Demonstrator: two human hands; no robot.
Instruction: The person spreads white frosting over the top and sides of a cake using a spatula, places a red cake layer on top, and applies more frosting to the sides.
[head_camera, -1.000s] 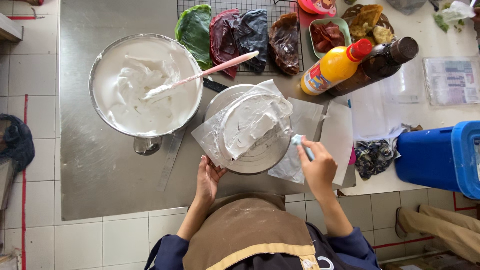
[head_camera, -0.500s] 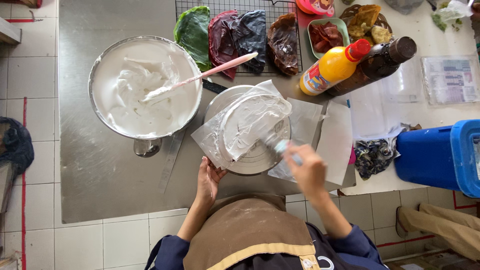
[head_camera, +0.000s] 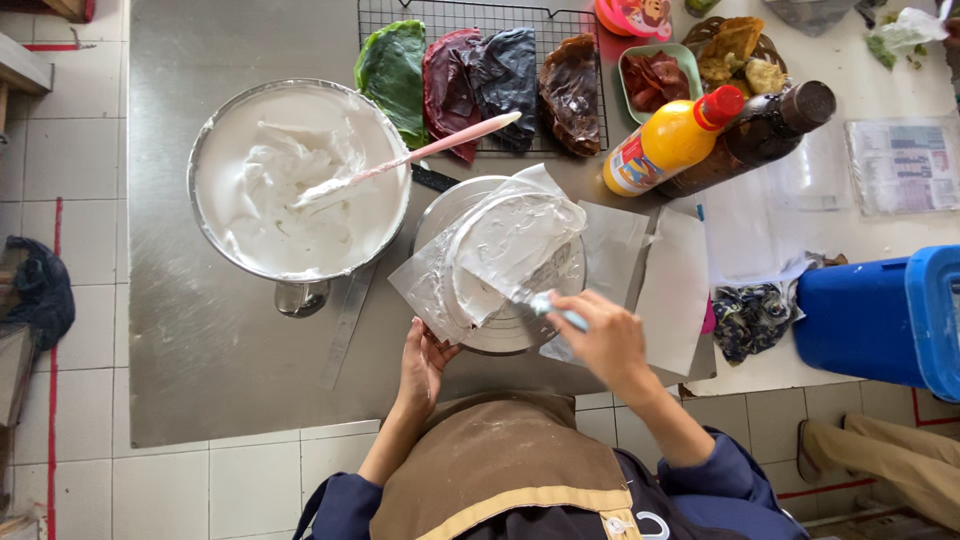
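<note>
Change: since half a second back, my right hand (head_camera: 607, 340) has slid its tool in toward the iced disc, and a second back it was further out at the edge of the paper; my left hand (head_camera: 425, 362) has stayed at the near rim of the turntable.
Right grip: I see my fingers clenched around the pale blue handle of a small spatula (head_camera: 548, 305), its tip touching the lower right edge of the white-iced cake layer (head_camera: 510, 250).
Left grip: palm and fingers lie against the near left rim of the metal turntable (head_camera: 500, 335); I cannot tell whether they pinch it or only rest there.
Cake layer: sits tilted on a sheet of clear film (head_camera: 425, 290) spread over the turntable, coated in white cream.
Beside the turntable: two sheets of baking paper (head_camera: 675, 285) lie just to the right, on the steel table (head_camera: 200, 360).
Bowl: a large steel mixing bowl (head_camera: 210, 140) stands to the left, touching nothing I hold, full of white cream, with a pink-handled spatula (head_camera: 440, 148) resting across its rim.
Far side: a wire rack (head_camera: 400, 15) carries green, dark red, black and brown flat rounds.
Right side: a yellow squeeze bottle (head_camera: 665, 145) and a dark brown bottle (head_camera: 760, 130) lean together; a blue bin (head_camera: 880, 315) stands near the table's corner.
</note>
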